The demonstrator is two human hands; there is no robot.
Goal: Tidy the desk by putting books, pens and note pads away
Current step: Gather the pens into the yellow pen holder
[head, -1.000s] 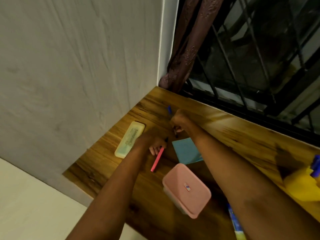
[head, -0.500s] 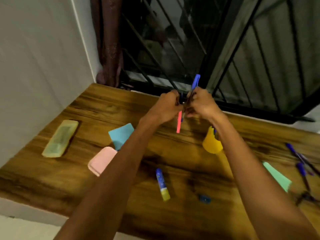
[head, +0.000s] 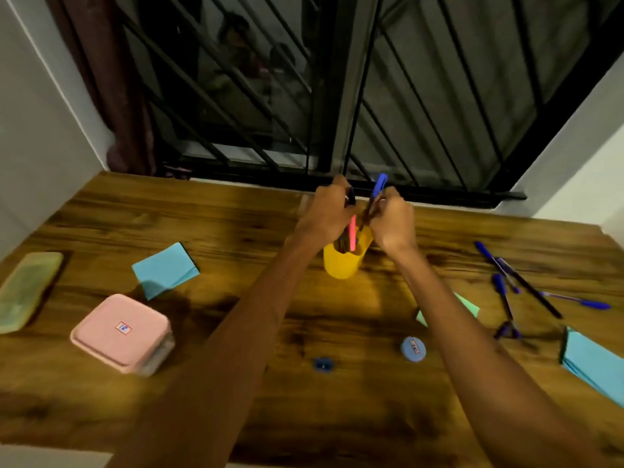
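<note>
I hold both hands over yellow pen cup (head: 341,263), far centre of counter (head: 236,214). Left hand (head: 326,214) pinches pink pen (head: 352,233), right hand (head: 393,221) blue pen (head: 378,187); both near-upright, tips down toward cup mouth directly beneath.

The scene is dimly lit with warm light from above; soft shadows are cast on the table (head: 236,214). Edges are bent by wide-angle distortion, and slight blur is seen.

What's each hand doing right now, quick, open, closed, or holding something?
Left hand: closed, gripping the pink pen over the yellow cup.
Right hand: closed, gripping the blue pen above the same cup.
</note>
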